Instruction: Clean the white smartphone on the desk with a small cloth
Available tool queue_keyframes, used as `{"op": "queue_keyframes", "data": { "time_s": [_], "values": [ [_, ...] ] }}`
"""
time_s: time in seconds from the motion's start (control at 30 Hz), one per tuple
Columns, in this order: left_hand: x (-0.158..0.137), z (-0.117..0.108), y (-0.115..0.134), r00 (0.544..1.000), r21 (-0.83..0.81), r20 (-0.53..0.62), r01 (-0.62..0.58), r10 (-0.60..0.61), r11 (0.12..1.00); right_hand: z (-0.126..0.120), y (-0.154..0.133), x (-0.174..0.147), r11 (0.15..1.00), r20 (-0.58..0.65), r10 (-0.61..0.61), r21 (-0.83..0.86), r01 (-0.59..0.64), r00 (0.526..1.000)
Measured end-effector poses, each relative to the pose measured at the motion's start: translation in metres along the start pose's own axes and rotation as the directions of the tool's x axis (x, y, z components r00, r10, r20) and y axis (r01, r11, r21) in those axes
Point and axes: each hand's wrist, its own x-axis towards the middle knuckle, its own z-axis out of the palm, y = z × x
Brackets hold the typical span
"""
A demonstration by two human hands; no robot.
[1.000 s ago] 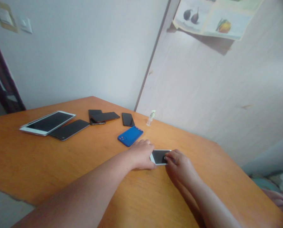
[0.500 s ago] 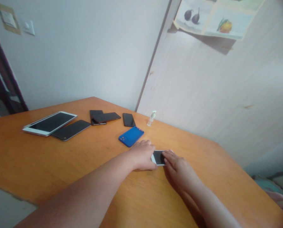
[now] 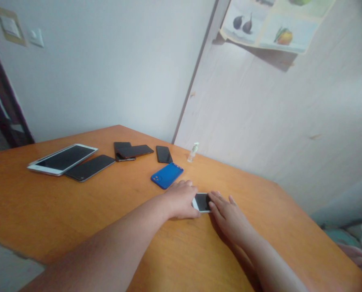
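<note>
A small white phone (image 3: 202, 201) lies on the wooden table with its dark screen up, between my two hands. My left hand (image 3: 183, 199) is closed around its left end, thumb along the near edge and fingers at the far edge. My right hand (image 3: 228, 213) lies over the right end with stretched fingers on the screen, its little finger lifted apart. The phone's right end is hidden under those fingers. Just beyond my left hand is a blue phone case (image 3: 168, 175), its camera cutouts at the lower left.
A black phone (image 3: 164, 154) and a clear pump bottle (image 3: 193, 152) stand farther back. Two dark phones (image 3: 136, 151) overlap at the back left. A white tablet (image 3: 63, 158) lies at far left beside a larger black phone (image 3: 91, 167). Walls border the table (image 3: 174, 251).
My right hand's little finger has lifted away from the others, and the fingers have shifted slightly on the screen. My left hand keeps its grip on the phone.
</note>
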Motion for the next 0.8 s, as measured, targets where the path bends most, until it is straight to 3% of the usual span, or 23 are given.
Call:
{"op": "queue_keyframes", "data": {
  "time_s": [0.07, 0.27, 0.5, 0.7, 0.8],
  "values": [
    [-0.001, -0.001, 0.001, 1.000, -0.002, 0.013, 0.006, -0.006, 1.000, 0.001, 0.002, 0.000, 1.000, -0.007, 0.024, -0.001, -0.024, 1.000],
    [-0.001, -0.001, 0.001, 1.000, -0.001, -0.004, 0.001, -0.001, 1.000, -0.006, -0.025, -0.001, 0.968, 0.043, -0.211, 0.146, 0.203, 0.977],
    [0.002, 0.003, 0.000, 1.000, 0.027, -0.009, -0.002, 0.002, 1.000, 0.004, 0.001, 0.005, 0.998, 0.006, 0.063, 0.010, -0.063, 0.998],
    [0.003, 0.005, -0.002, 1.000, -0.031, -0.025, -0.017, 0.016, 0.999, -0.002, -0.020, 0.005, 0.981, 0.043, -0.173, 0.095, 0.168, 0.984],
    [0.003, 0.006, -0.003, 0.999, -0.039, -0.030, -0.013, 0.012, 0.999, -0.005, -0.023, 0.004, 0.984, 0.060, -0.148, 0.104, 0.141, 0.987]
  ]
}}
